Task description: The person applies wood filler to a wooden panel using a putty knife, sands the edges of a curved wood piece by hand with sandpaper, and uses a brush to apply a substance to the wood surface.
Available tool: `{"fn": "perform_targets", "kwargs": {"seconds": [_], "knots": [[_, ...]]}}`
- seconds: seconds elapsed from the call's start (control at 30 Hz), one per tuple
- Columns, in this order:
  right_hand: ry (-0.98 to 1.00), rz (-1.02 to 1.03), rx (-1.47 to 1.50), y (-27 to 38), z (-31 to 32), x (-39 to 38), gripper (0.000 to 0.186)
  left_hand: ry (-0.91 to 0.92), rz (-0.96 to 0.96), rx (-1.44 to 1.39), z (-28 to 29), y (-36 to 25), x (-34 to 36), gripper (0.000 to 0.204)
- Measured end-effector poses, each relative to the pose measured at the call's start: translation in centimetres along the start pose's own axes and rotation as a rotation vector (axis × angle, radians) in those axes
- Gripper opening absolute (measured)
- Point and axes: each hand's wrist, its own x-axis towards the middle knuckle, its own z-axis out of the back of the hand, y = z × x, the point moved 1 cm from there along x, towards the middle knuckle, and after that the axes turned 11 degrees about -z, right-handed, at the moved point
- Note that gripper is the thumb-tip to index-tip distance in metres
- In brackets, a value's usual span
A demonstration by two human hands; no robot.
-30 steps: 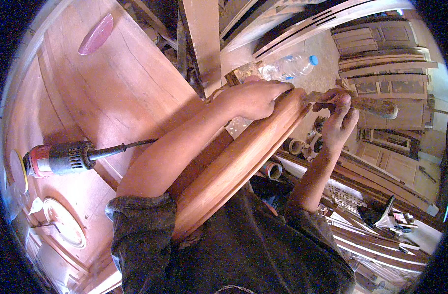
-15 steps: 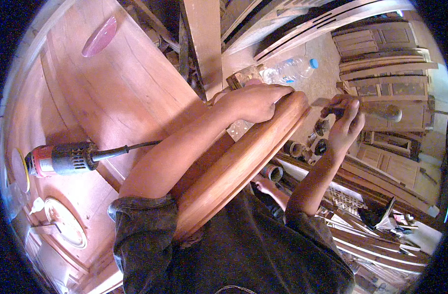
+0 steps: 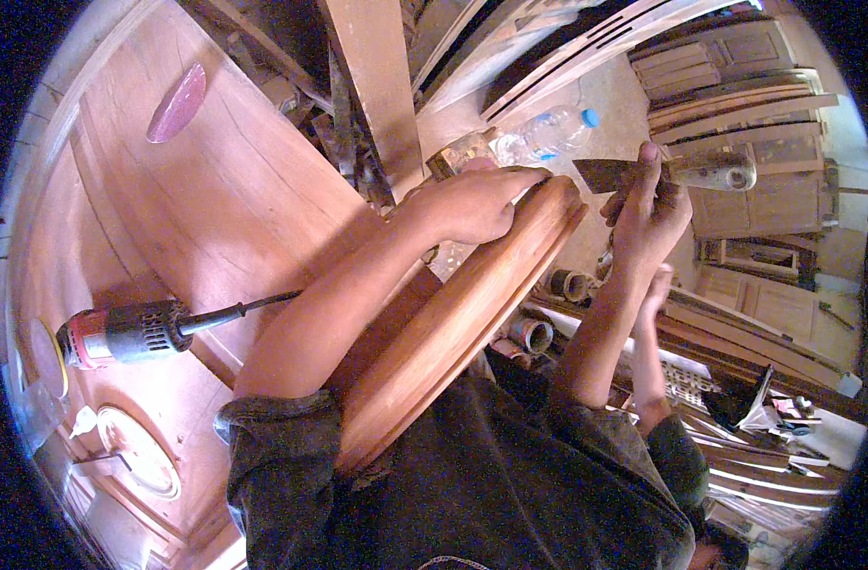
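Observation:
A thick, reddish-brown wooden piece (image 3: 462, 313) with a rounded, moulded edge slants from my chest up to the right. My left hand (image 3: 472, 204) rests at its far end, index finger stretched along the wood and the other fingers bent over its edge. My right hand (image 3: 651, 211) is raised to the right of the piece, closed on a putty knife (image 3: 714, 171). Its dark blade points left toward the wooden end, and its pale handle sticks out to the right. The blade and the wood look apart.
A red and black power sander (image 3: 121, 332) and a pink sanding disc (image 3: 178, 103) lie on the broad wooden surface at left. A clear plastic bottle (image 3: 548, 133) lies beyond my left hand. Open tins (image 3: 532, 334) stand below my right forearm. Another person's arm (image 3: 650, 351) shows behind it.
My right hand has turned and lifted slightly, so the putty knife's blade now shows pointing left. The other person's arm has moved right and up. My left hand stays on the wood.

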Motion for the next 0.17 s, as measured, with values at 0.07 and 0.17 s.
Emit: {"fn": "perform_targets", "kwargs": {"seconds": [0.07, 0.17], "knots": [[0.009, 0.023, 0.006, -0.16, -0.07, -0.28, 0.035, 0.023, 0.013, -0.011, 0.21, -0.34, 0.16, 0.058], [0.058, 0.077, 0.048, -0.71, -0.71, -0.5, 0.033, 0.049, 0.056, -0.082, 0.91, -1.1, 0.2, 0.059]]}}
